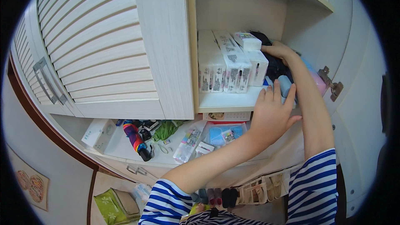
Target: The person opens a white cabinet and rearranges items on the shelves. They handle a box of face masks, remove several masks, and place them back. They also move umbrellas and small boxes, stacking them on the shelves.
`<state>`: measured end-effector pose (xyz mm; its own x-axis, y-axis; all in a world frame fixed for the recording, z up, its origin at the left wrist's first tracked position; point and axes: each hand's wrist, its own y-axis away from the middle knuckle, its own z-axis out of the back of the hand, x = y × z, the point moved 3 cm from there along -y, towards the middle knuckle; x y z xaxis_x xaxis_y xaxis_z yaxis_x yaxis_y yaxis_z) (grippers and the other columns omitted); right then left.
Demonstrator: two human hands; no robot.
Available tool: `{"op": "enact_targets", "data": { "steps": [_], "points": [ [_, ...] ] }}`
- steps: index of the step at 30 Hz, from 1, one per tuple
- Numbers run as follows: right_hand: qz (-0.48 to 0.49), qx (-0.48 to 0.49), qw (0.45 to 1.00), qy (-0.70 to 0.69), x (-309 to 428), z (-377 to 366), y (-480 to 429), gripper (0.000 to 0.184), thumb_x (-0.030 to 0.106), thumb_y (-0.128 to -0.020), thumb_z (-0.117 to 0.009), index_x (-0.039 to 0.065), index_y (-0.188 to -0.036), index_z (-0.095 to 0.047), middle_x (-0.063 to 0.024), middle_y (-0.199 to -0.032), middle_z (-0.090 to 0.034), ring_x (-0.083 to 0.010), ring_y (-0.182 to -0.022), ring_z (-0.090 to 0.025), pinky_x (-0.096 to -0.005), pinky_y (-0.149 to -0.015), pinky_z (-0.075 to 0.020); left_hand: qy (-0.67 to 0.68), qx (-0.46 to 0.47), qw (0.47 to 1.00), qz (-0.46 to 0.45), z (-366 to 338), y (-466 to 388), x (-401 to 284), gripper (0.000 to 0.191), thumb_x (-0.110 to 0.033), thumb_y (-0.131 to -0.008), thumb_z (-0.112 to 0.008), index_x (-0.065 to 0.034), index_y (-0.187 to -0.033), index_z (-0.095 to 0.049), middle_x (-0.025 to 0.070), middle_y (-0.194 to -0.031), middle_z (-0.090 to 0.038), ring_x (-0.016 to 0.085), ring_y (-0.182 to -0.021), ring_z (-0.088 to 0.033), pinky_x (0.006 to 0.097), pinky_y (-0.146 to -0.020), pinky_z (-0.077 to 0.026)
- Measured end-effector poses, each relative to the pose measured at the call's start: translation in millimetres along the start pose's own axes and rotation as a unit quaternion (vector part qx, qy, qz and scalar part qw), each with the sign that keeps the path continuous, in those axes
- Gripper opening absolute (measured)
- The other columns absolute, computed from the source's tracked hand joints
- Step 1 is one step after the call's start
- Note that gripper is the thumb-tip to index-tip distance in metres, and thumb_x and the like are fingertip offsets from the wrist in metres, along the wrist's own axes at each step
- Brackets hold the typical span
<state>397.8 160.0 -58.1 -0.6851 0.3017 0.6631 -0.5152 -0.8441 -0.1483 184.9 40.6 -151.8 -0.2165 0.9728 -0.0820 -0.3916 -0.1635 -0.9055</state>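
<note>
At the front edge of the cabinet shelf, my left hand is spread, its back to me. Its fingertips are at a light blue rounded item; whether they press on it is hard to see. My right hand reaches deeper in, beside a small white tissue pack that lies on top of other packs. Dark fabric-like things lie under and around that hand, and its fingertips are partly hidden. Several wrapped tissue packs stand in rows to the left.
A louvred door covers the left side. On the counter below lie a folded multicoloured umbrella, a white box, blue face masks and a clear package. A metal hinge juts out at right. Shoes stand low down.
</note>
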Motion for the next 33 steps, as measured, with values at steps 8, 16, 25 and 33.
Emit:
{"op": "enact_targets", "data": {
  "steps": [8,16,25,33],
  "points": [
    [-0.036,0.05,0.968,-0.245,-42,-8,-35,0.069,0.056,-0.089,-0.073,-0.004,-0.122,-0.069,-0.0172,-0.112,-0.075,-0.027,-0.096,-0.073,-0.0384,-0.085,-0.0579,-0.049,-0.024,0.997,0.057,-32,-20,10,0.042,-0.035,-0.08,-0.075,-0.0098,-0.111,-0.063,0.0322,-0.116,-0.068,0.033,-0.078,-0.071,0.041,-0.062,-0.057],
    [0.306,-0.021,0.928,-0.21,-53,-12,6,0.053,0.047,-0.1,-0.063,0.004,-0.131,-0.067,-0.0086,-0.112,-0.073,-0.019,-0.101,-0.069,-0.0338,-0.091,-0.0552,-0.021,-0.034,0.984,0.171,-55,-24,10,0.018,-0.014,-0.084,-0.063,-0.0063,-0.099,-0.064,0.0214,-0.106,-0.071,0.031,-0.097,-0.068,0.0409,-0.074,-0.055],
    [0.132,-0.06,0.967,-0.208,-84,10,11,0.061,0.051,-0.101,-0.06,0.005,-0.141,-0.061,-0.0121,-0.133,-0.065,-0.0217,-0.122,-0.061,-0.0346,-0.107,-0.0471,0.122,-0.231,0.964,-0.051,8,42,21,0.029,-0.016,-0.073,-0.068,-0.0023,-0.098,-0.068,0.0227,-0.121,-0.066,0.038,-0.103,-0.063,0.0454,-0.086,-0.055],
    [0.272,-0.359,0.883,-0.13,-68,-4,169,0.052,0.042,-0.105,-0.058,0.01,-0.146,-0.058,-0.0137,-0.147,-0.059,-0.0264,-0.139,-0.054,-0.0441,-0.119,-0.0408,-0.308,-0.1,0.844,0.428,151,354,238,0.052,-0.016,-0.075,-0.078,0.0015,-0.121,-0.061,0.0218,-0.114,-0.064,0.039,-0.109,-0.059,0.0486,-0.093,-0.048]
  ]
}}
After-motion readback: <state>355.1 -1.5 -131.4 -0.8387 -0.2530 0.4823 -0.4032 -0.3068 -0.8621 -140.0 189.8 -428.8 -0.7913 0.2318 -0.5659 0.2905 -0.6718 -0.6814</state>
